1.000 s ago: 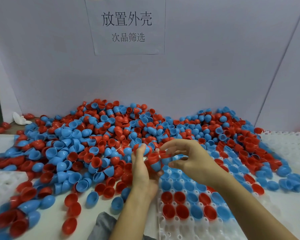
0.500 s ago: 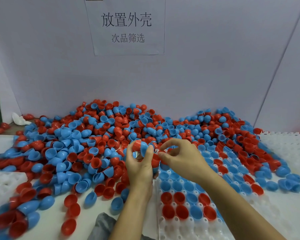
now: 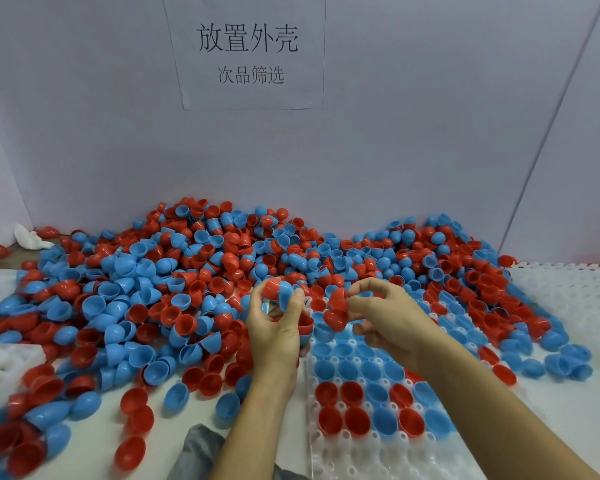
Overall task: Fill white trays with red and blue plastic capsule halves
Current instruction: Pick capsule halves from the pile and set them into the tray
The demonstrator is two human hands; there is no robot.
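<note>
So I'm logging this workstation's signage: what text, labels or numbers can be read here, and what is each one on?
"放置外壳": large characters, top line of the white paper sheet on the wall behind the pile.
"次品筛选": smaller characters, second line of the same sheet.
No other text, brand or number is legible; none shows on the capsule halves or the white tray.

A white paper sign (image 3: pixel 248 51) with black printed characters hangs on the pale wall (image 3: pixel 430 133). Grey cloth (image 3: pixel 201 448) lies at the surface's near edge; crumpled white material (image 3: pixel 26 235) sits far left.
</note>
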